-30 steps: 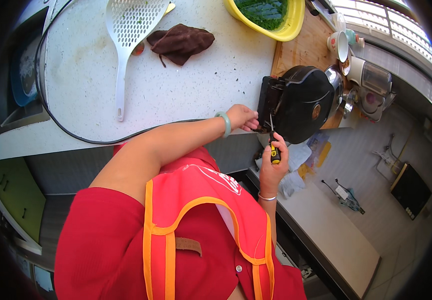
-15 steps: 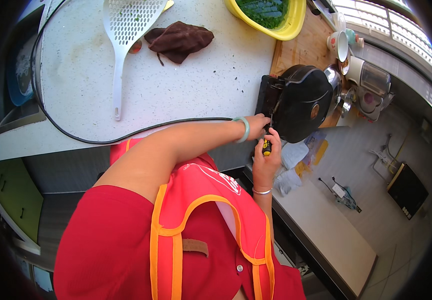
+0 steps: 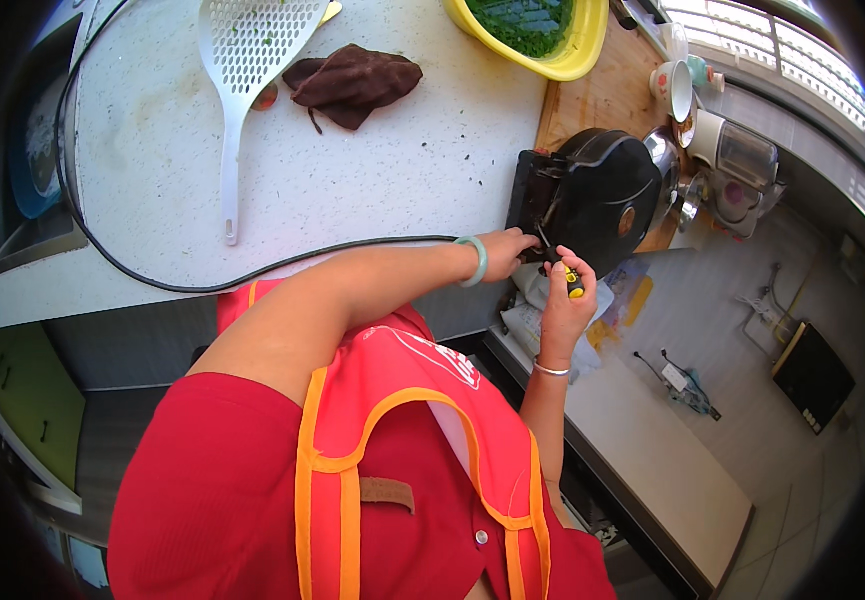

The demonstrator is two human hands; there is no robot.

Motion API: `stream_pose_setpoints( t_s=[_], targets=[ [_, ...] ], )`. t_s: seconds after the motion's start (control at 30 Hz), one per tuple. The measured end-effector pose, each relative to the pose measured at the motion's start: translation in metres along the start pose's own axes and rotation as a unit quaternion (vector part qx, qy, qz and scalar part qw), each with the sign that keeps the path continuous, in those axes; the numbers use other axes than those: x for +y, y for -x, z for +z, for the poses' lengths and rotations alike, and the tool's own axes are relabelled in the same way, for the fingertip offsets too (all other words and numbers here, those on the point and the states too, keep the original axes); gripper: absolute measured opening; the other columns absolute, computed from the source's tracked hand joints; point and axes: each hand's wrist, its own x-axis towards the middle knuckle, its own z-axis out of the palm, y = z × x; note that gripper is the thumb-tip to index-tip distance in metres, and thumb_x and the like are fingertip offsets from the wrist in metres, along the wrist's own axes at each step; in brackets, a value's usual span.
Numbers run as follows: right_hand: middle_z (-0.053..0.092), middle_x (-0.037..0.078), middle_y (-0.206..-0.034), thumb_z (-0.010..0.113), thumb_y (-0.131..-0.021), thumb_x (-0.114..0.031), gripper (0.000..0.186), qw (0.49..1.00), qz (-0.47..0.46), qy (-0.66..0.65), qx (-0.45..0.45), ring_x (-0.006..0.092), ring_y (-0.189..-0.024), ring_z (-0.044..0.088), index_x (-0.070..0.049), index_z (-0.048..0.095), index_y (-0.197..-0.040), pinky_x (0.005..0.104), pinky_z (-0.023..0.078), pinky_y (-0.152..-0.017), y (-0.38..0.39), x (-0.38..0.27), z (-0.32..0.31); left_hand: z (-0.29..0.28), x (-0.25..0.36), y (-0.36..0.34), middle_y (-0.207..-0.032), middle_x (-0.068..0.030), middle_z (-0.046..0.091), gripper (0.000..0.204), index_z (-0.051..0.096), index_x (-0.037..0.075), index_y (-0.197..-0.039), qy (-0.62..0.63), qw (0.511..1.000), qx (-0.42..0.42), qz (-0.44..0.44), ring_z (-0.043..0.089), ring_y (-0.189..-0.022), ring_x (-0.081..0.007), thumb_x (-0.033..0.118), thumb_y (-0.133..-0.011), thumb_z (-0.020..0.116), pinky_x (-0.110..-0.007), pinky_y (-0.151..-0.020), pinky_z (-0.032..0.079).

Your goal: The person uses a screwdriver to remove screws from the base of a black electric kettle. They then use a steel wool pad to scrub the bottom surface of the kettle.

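A black electric appliance [image 3: 608, 200] with a rounded housing stands near the counter's right end, its hinge-like side turned toward me. My right hand [image 3: 566, 318] is closed around a screwdriver [image 3: 575, 280] with a yellow-and-black handle. The shaft slants up and left to the appliance's lower edge; its tip is hidden. My left hand [image 3: 505, 253], with a pale green bangle [image 3: 474, 262] at the wrist, reaches across to that edge. Its fingers are pinched together close to the shaft, and what they hold is too small to tell.
A black cord [image 3: 283, 262] runs along the counter [image 3: 353, 190]. Farther back lie a white slotted skimmer [image 3: 230, 150], a brown cloth [image 3: 355, 85] and a yellow basin [image 3: 585, 55] with chopped greens. Beyond the appliance are a wooden board [image 3: 578, 115] and a white cup [image 3: 672, 90].
My right hand has moved slightly up and right, and the screwdriver is tilted more, its handle end farther right. My left hand stays at the appliance's edge.
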Motion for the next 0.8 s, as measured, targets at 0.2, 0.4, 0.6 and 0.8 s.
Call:
stream_pose_setpoints(
  t_s=[0.2,0.4,0.6,0.8],
  targets=[
    [0.059,0.015,-0.11,0.055,-0.087,-0.003,0.013,0.999,0.013,-0.046,0.013,0.0181,-0.085,0.061,0.003,0.053,-0.098,0.0279,0.052,-0.078,0.002,0.0,-0.002,-0.001,-0.004,0.001,-0.103,-0.0201,0.052,0.05,0.043,0.006,-0.127,0.008,1.0,-0.006,0.018,0.054,-0.097,-0.0365,0.005,-0.078,0.053,-0.041,-0.084,0.044],
    [0.054,0.015,-0.115,0.052,-0.089,-0.003,0.012,0.988,0.066,-0.131,0.056,0.0197,-0.091,0.06,0.003,0.05,-0.099,0.0298,0.051,-0.083,0.016,-0.001,0.001,-0.002,-0.01,0.006,-0.108,-0.0195,0.053,0.054,0.043,0.005,-0.13,0.081,0.997,-0.016,-0.002,0.053,-0.101,-0.0329,0.002,-0.076,0.052,-0.037,-0.089,0.043],
    [0.051,0.016,-0.118,0.048,-0.09,-0.006,0.016,0.949,0.083,-0.271,0.135,0.0235,-0.092,0.059,0.002,0.045,-0.103,0.0334,0.05,-0.086,0.034,0.008,0.015,-0.004,-0.012,0.008,-0.109,-0.0179,0.055,0.055,0.043,0.004,-0.129,0.105,0.994,-0.022,-0.016,0.054,-0.103,-0.0305,0.002,-0.076,0.053,-0.036,-0.09,0.043],
    [0.051,0.016,-0.12,0.049,-0.091,-0.013,0.019,0.869,0.124,-0.438,0.195,0.027,-0.099,0.056,0.001,0.044,-0.103,0.0373,0.047,-0.091,0.046,0.032,0.021,0.004,-0.019,0.003,-0.107,-0.0139,0.057,0.053,0.045,0.005,-0.129,0.141,0.989,-0.016,-0.045,0.056,-0.098,-0.025,0.002,-0.076,0.055,-0.033,-0.087,0.045]
  ],
)
